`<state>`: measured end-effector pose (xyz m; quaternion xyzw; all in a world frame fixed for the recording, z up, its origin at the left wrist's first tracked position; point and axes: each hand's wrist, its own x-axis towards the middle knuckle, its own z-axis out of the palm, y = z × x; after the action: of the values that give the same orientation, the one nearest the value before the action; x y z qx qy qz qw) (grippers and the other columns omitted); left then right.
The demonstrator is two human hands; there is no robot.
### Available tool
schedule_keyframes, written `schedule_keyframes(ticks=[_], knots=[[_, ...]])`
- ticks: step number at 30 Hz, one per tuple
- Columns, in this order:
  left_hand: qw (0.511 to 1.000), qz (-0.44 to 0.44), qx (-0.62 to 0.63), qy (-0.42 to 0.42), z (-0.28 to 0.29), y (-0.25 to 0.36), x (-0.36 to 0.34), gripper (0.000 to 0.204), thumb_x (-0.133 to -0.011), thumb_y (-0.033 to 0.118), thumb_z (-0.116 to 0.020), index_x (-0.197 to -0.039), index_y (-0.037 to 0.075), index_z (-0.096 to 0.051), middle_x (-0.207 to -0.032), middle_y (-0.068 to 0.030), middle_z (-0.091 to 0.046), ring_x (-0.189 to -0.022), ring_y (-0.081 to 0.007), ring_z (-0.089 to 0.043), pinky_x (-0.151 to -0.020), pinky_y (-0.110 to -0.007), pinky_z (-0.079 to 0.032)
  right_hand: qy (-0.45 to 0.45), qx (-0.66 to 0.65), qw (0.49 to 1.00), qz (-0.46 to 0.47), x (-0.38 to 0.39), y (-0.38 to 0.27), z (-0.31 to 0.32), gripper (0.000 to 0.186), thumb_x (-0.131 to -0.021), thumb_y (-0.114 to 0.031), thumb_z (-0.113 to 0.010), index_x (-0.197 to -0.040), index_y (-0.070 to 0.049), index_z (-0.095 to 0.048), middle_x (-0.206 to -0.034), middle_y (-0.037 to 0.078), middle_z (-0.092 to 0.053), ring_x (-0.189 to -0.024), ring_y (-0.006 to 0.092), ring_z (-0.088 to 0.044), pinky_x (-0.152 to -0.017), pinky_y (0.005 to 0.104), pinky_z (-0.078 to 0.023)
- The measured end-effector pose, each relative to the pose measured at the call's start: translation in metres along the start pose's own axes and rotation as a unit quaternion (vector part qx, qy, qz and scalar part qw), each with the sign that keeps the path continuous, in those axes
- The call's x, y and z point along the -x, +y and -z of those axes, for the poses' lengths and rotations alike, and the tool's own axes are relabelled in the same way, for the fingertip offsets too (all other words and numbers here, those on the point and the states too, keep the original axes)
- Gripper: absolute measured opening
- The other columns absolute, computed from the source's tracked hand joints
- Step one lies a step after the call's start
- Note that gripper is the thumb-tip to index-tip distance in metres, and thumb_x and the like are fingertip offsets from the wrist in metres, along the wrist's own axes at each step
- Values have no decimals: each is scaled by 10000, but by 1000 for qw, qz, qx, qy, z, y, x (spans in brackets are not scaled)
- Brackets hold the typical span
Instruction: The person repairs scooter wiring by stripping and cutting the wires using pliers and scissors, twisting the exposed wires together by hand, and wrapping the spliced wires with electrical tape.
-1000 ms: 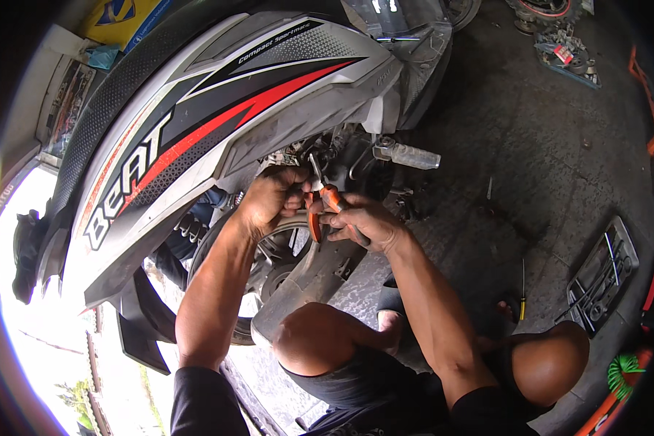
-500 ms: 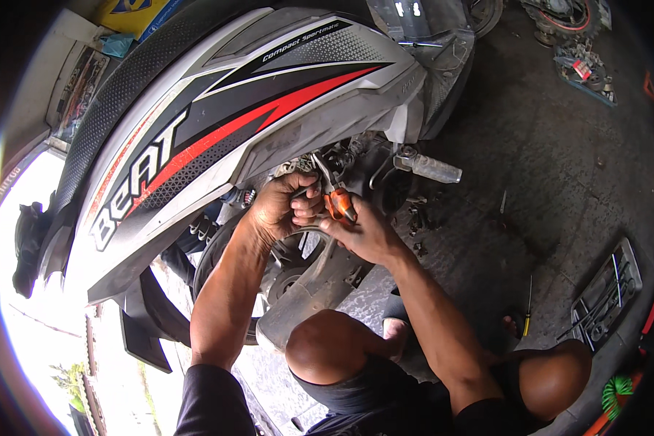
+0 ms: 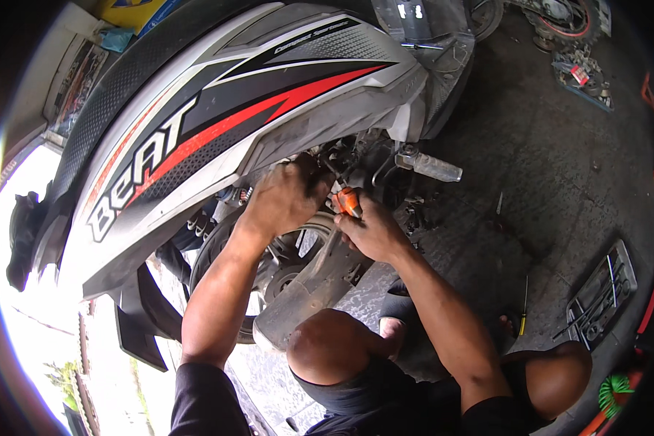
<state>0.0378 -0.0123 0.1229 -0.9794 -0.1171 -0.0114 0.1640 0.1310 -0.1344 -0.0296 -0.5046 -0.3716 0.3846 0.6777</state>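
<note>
— Where are the hands?

— Both are up under the tail of a scooter, white and grey with a red stripe, which stands tilted on the concrete floor. The left hand is pushed into the dark gap below the side panel, knuckles outward, just above the rear wheel.

— Is its grip pressed together on something?

— I cannot tell. The fingers curl inward and vanish among the engine parts, so whatever they touch is hidden.

— And the other one?

— The right hand sits just beside the left, nearly touching it. Its grip is pinching an orange-handled tool, thumb and fingers wrapped round the handle. It is probably a screwdriver, though the working end is hidden among the dark parts. The tool points up and into the same gap, beside the left hand's fingers.

— What lies around them?

— A silver footpeg juts out from the frame, just to the right of the hands. On the floor toward the right edge lies a grey tool tray with metal tools in it, and a yellow-handled screwdriver lies near it, well apart from the hands. The person squats, bare knees below the forearms.
</note>
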Motion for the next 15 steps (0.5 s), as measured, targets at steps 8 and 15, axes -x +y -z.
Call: schedule_keyframes(ticks=[8, 15], knots=[[785, 190, 584, -79, -22, -12, -12, 313, -1024, 299, -647, -922, 4, -665, -678, -27, -547, -584, -141, -478, -543, -336, -386, -69, -17, 997, 12, -2, -11, 18, 347, -1013, -187, -637, -1338, -67, -630, -1108, 82, -712, -999, 136, -690, -843, 353, -587], [430, 214, 862, -161, -47, -29, -9, 219, -991, 209, -639, -823, 78, -588, -611, 68, -353, -521, -50, -292, -480, -248, -238, -140, -173, 972, -74, -7, -7, 35, 413, -1000, -206, -665, -1391, -78, -632, -1264, 56, -670, -1141, 162, -660, -943, 377, -572]])
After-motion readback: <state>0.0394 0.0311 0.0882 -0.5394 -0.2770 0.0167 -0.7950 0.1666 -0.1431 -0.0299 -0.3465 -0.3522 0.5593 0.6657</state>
